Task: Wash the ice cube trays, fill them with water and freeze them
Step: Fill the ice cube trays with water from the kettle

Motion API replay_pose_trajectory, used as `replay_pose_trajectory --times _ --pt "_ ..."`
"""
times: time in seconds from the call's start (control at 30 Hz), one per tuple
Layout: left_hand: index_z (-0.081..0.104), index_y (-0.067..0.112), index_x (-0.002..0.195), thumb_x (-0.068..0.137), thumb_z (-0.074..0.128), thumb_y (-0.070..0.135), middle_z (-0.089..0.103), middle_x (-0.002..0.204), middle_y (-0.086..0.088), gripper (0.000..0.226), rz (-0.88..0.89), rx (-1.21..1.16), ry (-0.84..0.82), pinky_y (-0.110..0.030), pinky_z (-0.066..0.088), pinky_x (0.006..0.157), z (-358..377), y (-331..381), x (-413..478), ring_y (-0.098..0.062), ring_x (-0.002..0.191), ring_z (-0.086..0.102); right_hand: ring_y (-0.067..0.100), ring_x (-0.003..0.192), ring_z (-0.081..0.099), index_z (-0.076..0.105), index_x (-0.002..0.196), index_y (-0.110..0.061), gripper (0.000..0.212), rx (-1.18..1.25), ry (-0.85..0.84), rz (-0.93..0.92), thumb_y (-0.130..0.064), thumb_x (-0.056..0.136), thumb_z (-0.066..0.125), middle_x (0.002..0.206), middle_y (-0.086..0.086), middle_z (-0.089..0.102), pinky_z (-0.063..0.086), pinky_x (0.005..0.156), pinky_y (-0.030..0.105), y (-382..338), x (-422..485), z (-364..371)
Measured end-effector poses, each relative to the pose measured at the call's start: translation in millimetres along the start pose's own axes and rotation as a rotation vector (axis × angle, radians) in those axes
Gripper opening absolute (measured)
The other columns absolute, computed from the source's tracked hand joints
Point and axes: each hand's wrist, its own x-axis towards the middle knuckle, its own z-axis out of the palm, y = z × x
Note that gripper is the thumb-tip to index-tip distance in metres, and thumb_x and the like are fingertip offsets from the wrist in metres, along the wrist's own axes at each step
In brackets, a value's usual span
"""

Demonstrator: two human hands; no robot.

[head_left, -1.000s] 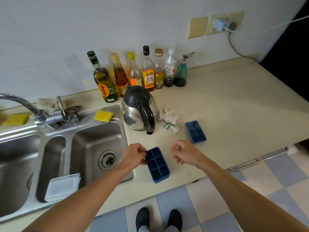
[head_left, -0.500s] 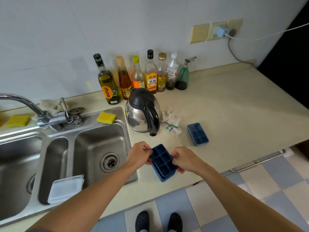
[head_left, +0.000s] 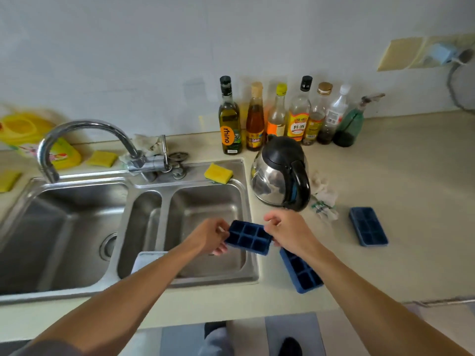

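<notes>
Both my hands hold a dark blue ice cube tray [head_left: 248, 237] in the air over the right edge of the right sink basin [head_left: 205, 201]. My left hand [head_left: 209, 236] pinches its left end and my right hand [head_left: 288, 231] pinches its right end. A second blue tray [head_left: 300, 273] lies on the counter just below my right wrist, partly hidden by it. A third blue tray [head_left: 368, 226] lies on the counter further right. The tap [head_left: 84, 145] curves over the left basin; no water runs.
A steel kettle [head_left: 281, 173] stands right of the sink, a crumpled cloth [head_left: 323, 201] beside it. Several bottles [head_left: 277, 116] line the wall. A yellow sponge [head_left: 218, 172] sits on the sink rim. A white lid [head_left: 146, 260] lies in the narrow middle basin.
The top tray has come off the tray beneath it and moved left toward the sink in both hands. The lower tray stays on the counter. My view has swung left.
</notes>
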Motion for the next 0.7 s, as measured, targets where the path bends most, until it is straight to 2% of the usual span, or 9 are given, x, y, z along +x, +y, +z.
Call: replay_pose_trajectory --times 0.07,0.1,0.2,0.27,0.33,0.47,0.53,0.63,0.7 --pt "0.054 0.006 0.09 0.102 0.041 -0.001 0.054 0.072 -0.014 0.019 -0.012 -0.018 0.021 -0.028 0.04 0.049 -26.1 -17.2 7.4 -0.021 0.053 0.049 0.017 0.087 0.071 0.066 0.122 -0.01 0.029 0.081 0.023 0.023 -0.011 0.094 0.066 0.103 0.002 0.067 0.063 0.078 0.034 -10.8 17.8 29.5" --pt "0.055 0.006 0.091 0.103 0.042 -0.001 0.056 0.074 -0.017 0.018 -0.034 -0.012 0.036 -0.028 0.041 0.048 -38.2 -26.7 14.6 -0.022 0.054 0.049 0.019 0.09 0.072 0.065 0.123 -0.008 0.031 0.134 0.047 0.06 -0.011 0.093 0.067 0.105 0.004 0.068 0.063 0.083 0.038 -14.1 27.2 45.2" --pt "0.059 0.008 0.104 0.102 0.051 0.004 0.069 0.081 -0.016 0.009 -0.122 -0.041 0.063 -0.03 0.056 0.059 -66.5 -53.7 39.7 -0.022 0.061 0.065 0.023 0.091 0.073 0.069 0.118 -0.008 0.028 0.342 0.126 0.21 -0.009 0.09 0.069 0.103 0.004 0.071 0.061 0.089 0.041 -17.3 56.5 91.0" --pt "0.061 0.006 0.107 0.101 0.051 0.004 0.07 0.082 -0.015 0.011 -0.176 -0.045 0.039 -0.035 0.061 0.071 -79.6 -71.2 57.6 -0.023 0.066 0.068 0.026 0.1 0.071 0.073 0.104 -0.018 0.02 0.427 0.135 0.274 -0.006 0.09 0.066 0.105 0.005 0.073 0.057 0.098 0.045 -16.4 75.4 119.9" --pt "0.062 -0.001 0.112 0.1 0.05 0.001 0.069 0.083 -0.016 0.017 -0.238 -0.072 -0.009 -0.036 0.06 0.077 -88.1 -89.1 75.8 -0.025 0.07 0.068 0.024 0.109 0.067 0.071 0.092 -0.03 0.028 0.435 0.119 0.308 -0.005 0.092 0.059 0.11 0.003 0.072 0.052 0.102 0.045 -12.9 92.7 145.9" --pt "0.063 0.0 0.119 0.1 0.053 0.008 0.073 0.092 -0.011 0.022 -0.299 -0.023 -0.091 -0.031 0.063 0.074 -88.8 -115.3 109.4 -0.02 0.08 0.074 0.016 0.103 0.065 0.066 0.085 -0.035 0.037 0.405 0.05 0.351 -0.003 0.093 0.05 0.1 -0.007 0.069 0.053 0.091 0.04 0.8 118.2 181.2" --pt "0.061 0.0 0.123 0.1 0.052 0.009 0.073 0.1 -0.015 0.027 -0.329 -0.01 -0.118 -0.032 0.063 0.074 -83.9 -125.1 125.6 -0.024 0.085 0.075 0.017 0.101 0.063 0.062 0.086 -0.035 0.039 0.393 0.021 0.376 0.0 0.094 0.048 0.099 -0.006 0.066 0.053 0.088 0.037 7.6 128.9 191.4" --pt "0.058 0.0 0.127 0.1 0.05 0.012 0.073 0.106 -0.018 0.031 -0.373 0.007 -0.164 -0.041 0.062 0.086 -76.6 -136.5 142.3 -0.028 0.093 0.074 0.016 0.101 0.062 0.059 0.092 -0.034 0.038 0.346 -0.03 0.406 0.002 0.096 0.046 0.105 -0.003 0.064 0.051 0.084 0.031 21.0 140.3 203.7" --pt "0.057 0.001 0.128 0.101 0.049 0.014 0.072 0.108 -0.019 0.031 -0.399 0.011 -0.182 -0.043 0.061 0.088 -72.4 -141.9 150.4 -0.029 0.095 0.074 0.007 0.091 0.058 0.062 0.107 -0.027 0.034 0.332 -0.045 0.43 0.002 0.098 0.047 0.102 -0.004 0.06 0.048 0.074 0.024 33.3 146.0 211.1"
